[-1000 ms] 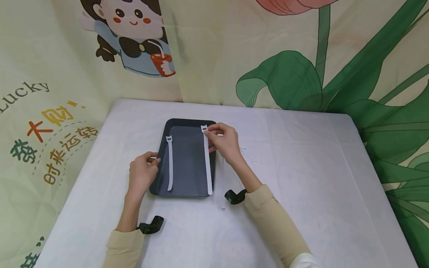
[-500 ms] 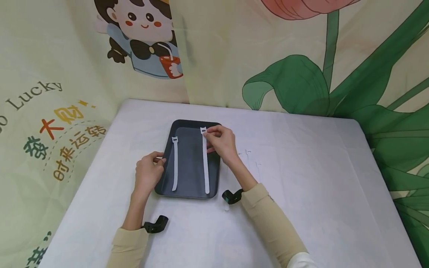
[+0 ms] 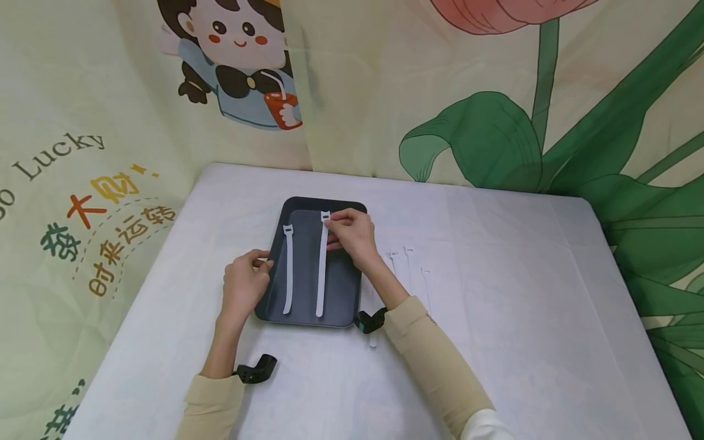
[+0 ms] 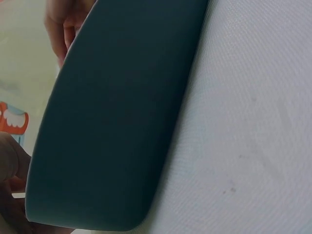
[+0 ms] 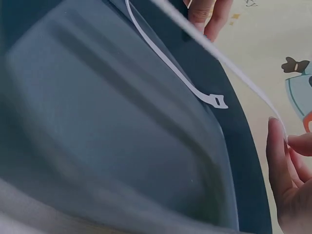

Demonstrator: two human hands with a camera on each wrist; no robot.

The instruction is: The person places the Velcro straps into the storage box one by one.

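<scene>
A dark grey tray (image 3: 343, 305) stands on the white table. My left hand (image 3: 244, 284) grips its left rim between thumb and fingers; in the left wrist view the tray's outer wall (image 4: 112, 117) fills the middle. One white hook-and-loop cable tie (image 3: 288, 269) with a slotted head lies along the tray's left side. Above the tray floor, my right hand (image 3: 354, 235) pinches a second white cable tie (image 3: 321, 275) just below its head, the strap hanging toward the near end. In the right wrist view that held strap (image 5: 234, 70) stretches up from the fingertips (image 5: 275, 151).
Several more white cable ties (image 3: 409, 269) lie on the table right of the tray, partly hidden by the right forearm and hard to see against the white cloth (image 3: 522, 318). A printed curtain (image 3: 352, 91) hangs behind the table's far edge.
My right hand has moved left with the held cable tie, from the tray's right rim to over its middle. The left hand stays at the rim. The head view has shifted slightly.
</scene>
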